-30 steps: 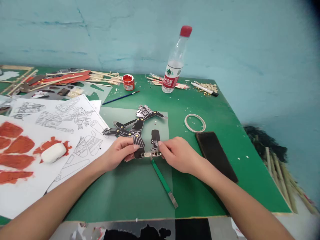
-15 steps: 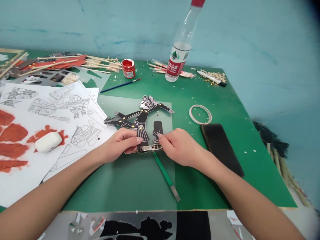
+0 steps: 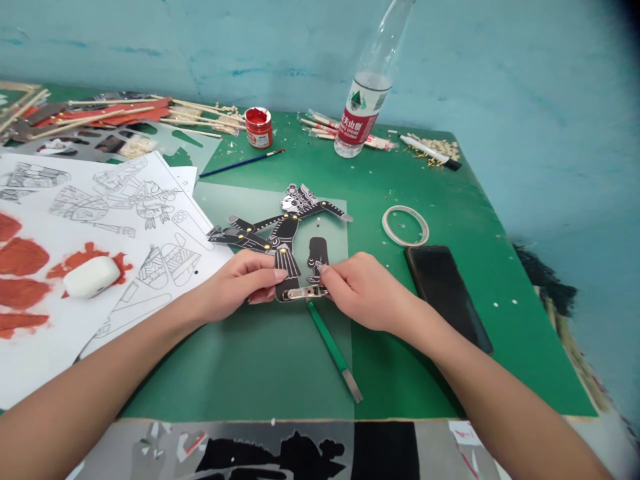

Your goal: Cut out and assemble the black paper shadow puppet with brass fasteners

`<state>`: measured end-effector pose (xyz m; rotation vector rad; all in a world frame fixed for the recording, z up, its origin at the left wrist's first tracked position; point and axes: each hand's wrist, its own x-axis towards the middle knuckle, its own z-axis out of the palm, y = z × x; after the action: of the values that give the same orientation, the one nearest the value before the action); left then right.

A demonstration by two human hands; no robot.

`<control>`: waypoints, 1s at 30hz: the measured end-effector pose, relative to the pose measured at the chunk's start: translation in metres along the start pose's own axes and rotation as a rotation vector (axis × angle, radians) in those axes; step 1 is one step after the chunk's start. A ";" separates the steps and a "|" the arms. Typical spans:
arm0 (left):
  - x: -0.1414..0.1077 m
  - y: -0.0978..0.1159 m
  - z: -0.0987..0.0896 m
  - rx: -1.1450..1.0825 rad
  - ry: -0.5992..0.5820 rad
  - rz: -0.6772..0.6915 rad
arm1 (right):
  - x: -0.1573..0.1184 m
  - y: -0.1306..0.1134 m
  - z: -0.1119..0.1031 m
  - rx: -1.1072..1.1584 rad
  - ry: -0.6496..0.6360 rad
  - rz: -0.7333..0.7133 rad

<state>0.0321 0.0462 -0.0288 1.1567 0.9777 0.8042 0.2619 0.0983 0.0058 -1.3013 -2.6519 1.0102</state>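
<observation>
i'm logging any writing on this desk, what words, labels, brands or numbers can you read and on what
"夫山泉": on the bottle, white on its red band; the label curves away at the left.
"SPRING": same band, small, under those characters; what precedes it is unclear.
Red paint jar: label print too small to read.
White paper scrap at bottom right: red marks, too blurred to read.

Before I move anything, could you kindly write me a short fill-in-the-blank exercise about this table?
1. The left hand holds the mostly ____ puppet.
2. The right hand, holding the clipper, appears to the ____ of the phone.
3. The open jar contains ____ paint.
4. The brush near the jar has a ____ handle.

Missing words: black; left; red; blue.
</observation>
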 end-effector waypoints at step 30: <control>0.001 0.009 0.003 0.023 0.013 -0.036 | 0.001 -0.002 -0.001 -0.032 -0.026 0.004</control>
<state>0.0356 0.0483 -0.0200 1.1522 1.0183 0.7743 0.2597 0.0988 0.0073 -1.3081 -2.6975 0.9959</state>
